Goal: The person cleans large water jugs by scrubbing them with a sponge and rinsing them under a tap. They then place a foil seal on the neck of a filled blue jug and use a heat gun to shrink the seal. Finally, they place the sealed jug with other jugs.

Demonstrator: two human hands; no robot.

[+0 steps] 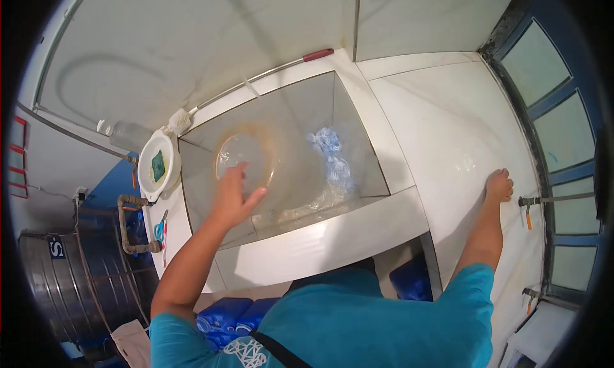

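Note:
My left hand [235, 196] reaches over the grey sunken basin [294, 121], fingers and thumb apart, holding nothing. Beneath its fingertips lies a round, see-through thing with an amber-brown rim [274, 166]; whether they touch it I cannot tell. Crumpled blue-and-white plastic [329, 144] rests on the right side of the basin, and clear plastic film [313, 205] lies along its near side. Far to the right, my right hand [499, 185] leans on the white countertop [441, 125] with its fingers curled in. Nothing shows in that hand.
A long-handled brush [262, 72] lies along the basin's back ledge. At left stand a white bowl [149, 182] with a green sponge [157, 166], a clear bottle [125, 135] and scissors [160, 228]. A tap [528, 202] juts in at right. Blue jugs [225, 313] sit below.

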